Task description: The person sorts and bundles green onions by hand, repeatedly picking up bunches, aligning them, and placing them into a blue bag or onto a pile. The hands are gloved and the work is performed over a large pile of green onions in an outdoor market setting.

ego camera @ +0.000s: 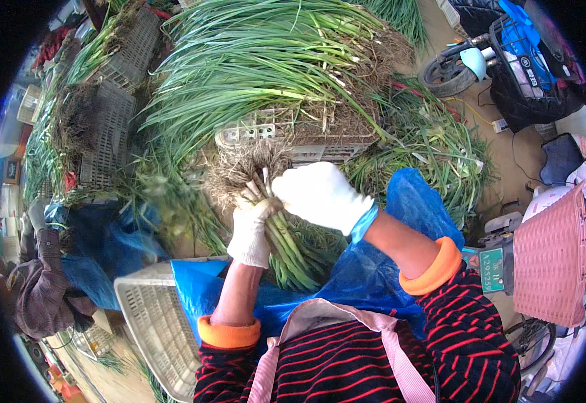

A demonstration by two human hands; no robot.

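Note:
My left hand (254,229), in a white knit glove, is wrapped around a bunch of green onions (285,242). The bunch slants, its dirty roots (245,171) up and away from me and its green leaves down towards my lap. Beside the white stem ends is my right hand (318,194), also in a white glove, with its fingers curled against one pale stalk (266,181). Glare on that glove hides whether the fingers grip the stalk. Blue plastic sheeting (363,277) covers my lap under the bunch.
Ahead, a large heap of green onions (263,65) lies on a plastic crate (255,133). Loose leaves (434,146) litter the ground to its right. An empty-looking crate (154,322) tilts at my left, near another person (46,287). A pink basket (550,257) and a wheel (452,75) stand right.

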